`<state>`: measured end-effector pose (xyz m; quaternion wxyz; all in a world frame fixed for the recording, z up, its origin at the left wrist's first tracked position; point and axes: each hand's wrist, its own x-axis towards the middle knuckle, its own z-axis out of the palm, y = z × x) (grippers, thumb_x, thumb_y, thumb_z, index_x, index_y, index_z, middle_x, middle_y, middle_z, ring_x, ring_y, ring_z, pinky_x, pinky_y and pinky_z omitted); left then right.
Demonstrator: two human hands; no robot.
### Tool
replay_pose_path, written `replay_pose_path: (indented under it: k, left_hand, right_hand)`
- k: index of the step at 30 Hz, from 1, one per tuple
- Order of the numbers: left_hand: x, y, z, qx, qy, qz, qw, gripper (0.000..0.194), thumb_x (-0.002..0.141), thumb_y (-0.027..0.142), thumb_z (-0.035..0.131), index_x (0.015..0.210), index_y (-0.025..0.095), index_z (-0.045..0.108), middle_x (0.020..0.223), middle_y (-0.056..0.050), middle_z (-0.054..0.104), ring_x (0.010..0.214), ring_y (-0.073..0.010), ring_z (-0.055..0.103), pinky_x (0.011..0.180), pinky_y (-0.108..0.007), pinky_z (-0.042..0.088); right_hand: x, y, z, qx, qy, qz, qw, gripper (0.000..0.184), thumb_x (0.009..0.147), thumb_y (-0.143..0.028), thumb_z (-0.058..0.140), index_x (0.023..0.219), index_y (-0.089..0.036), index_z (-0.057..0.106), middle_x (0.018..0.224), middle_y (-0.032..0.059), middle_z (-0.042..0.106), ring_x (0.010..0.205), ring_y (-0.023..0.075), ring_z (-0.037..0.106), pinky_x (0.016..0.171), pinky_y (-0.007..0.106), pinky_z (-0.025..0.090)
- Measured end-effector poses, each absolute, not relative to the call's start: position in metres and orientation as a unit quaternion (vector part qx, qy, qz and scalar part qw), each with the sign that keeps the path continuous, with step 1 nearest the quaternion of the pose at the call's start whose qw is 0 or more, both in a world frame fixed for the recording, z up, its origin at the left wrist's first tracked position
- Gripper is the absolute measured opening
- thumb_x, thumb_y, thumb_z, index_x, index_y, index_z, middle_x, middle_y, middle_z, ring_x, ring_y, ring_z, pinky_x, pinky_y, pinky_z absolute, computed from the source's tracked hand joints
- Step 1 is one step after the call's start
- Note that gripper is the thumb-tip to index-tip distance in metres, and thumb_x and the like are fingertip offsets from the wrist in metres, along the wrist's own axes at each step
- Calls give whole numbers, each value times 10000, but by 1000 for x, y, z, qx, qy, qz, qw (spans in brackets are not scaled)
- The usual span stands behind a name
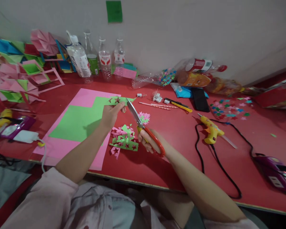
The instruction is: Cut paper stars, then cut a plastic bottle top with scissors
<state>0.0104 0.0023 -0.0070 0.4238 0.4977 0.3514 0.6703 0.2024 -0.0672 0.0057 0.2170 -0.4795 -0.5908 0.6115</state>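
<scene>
Right hand: fingers (143,136) wrapped firmly round the handles of the scissors (140,124), blades aimed far and left; whether the blades are fully together I cannot tell.
Left hand (110,115): thumb and fingers drawn together at the near edge of a green strip (113,101) with star-shaped holes.
Scissor tip: just beside the strip's right part; contact cannot be told.
Offcuts: a loose heap of pink and green scraps (125,138) on the red table (178,149), nearer than the left hand and left of the right hand.
Cut stars: a small pile of pink and green stars (145,117), right of the scissor blades.
Sheets: a large green sheet (73,124) on a pink sheet (82,98), left of the scraps, partly under the left forearm.
Beyond the stars: striped sticks (154,106), then a yellow cutter (182,107), farther right.
Right side: a black phone (200,99) at the far part, a yellow glue gun (211,130) nearer, many coloured stars (228,108) farther right.
Far edge, left: upright clear bottles (105,60) near the wall.
Far left: folded paper shapes (23,71), a purple power strip (23,125) nearer.
</scene>
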Motion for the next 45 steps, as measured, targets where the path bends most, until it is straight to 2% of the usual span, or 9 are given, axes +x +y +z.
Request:
replay_pose_path:
  k: [9, 17, 32, 45]
  left_hand:
    - [17, -2, -11, 483, 383, 659, 429, 287, 838, 266, 625, 560, 194, 612, 599, 19, 593, 631, -98, 567, 714, -260, 479]
    - [23, -2, -17, 453, 383, 664, 456, 267, 836, 275, 630, 584, 188, 616, 608, 19, 595, 644, -93, 576, 728, -260, 473]
    - [24, -2, -17, 437, 390, 664, 465, 263, 825, 297, 637, 588, 187, 611, 604, 16, 591, 646, -102, 572, 723, -276, 461]
    - [20, -1, -14, 441, 383, 663, 467, 221, 796, 287, 646, 598, 195, 614, 608, 18, 590, 627, -95, 563, 697, -265, 472]
  right_hand:
    - [198, -71, -1, -480, -575, 623, 225, 568, 783, -776, 459, 710, -213, 490, 378, -107, 380, 286, 67, 362, 350, 219, 348]
    - [193, -74, -1, -484, -566, 626, 230, 605, 764, -817, 444, 692, -217, 482, 363, -107, 359, 288, 65, 343, 365, 228, 395]
    - [191, -76, -2, -506, -564, 602, 250, 632, 734, -864, 441, 681, -234, 426, 360, -117, 328, 251, 53, 299, 293, 206, 350]
    - [194, -75, 4, -513, -584, 584, 235, 548, 836, -760, 445, 682, -236, 410, 379, -105, 323, 267, 61, 311, 299, 214, 326]
